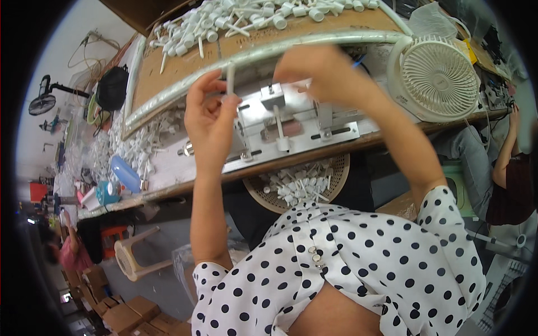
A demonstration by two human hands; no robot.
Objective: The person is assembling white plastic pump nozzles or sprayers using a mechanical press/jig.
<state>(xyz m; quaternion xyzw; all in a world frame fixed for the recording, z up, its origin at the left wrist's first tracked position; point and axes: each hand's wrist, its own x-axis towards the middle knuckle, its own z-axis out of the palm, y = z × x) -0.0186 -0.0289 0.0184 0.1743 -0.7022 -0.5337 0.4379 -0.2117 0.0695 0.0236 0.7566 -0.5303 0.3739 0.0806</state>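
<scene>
My left hand [210,115] is raised just left of the metal jig [258,115], thumb and fingertips pinched on a slim white stick [230,81] that stands nearly upright, its upper part showing above my grip. My right hand [319,70] is above the right part of the jig, fingers curled and blurred by motion; I cannot tell whether they grasp anything. Between my hands, a white capped applicator [283,144] lies in the jig, its cap toward me and its stem running up to the small metal block [273,96]. The jig sits near the front edge of my workbench [165,168]. Below that edge, close in front of my body, a beige plastic basket [343,173] holds a heap of similar white capped pieces. Beyond my hands, more of them lie piled on a cardboard-lined tray [342,23] with a pale rim, and others are strewn on the bench to my left, near a translucent blue container [126,173]. A round white fan [434,78] stands to the right of my right hand.
</scene>
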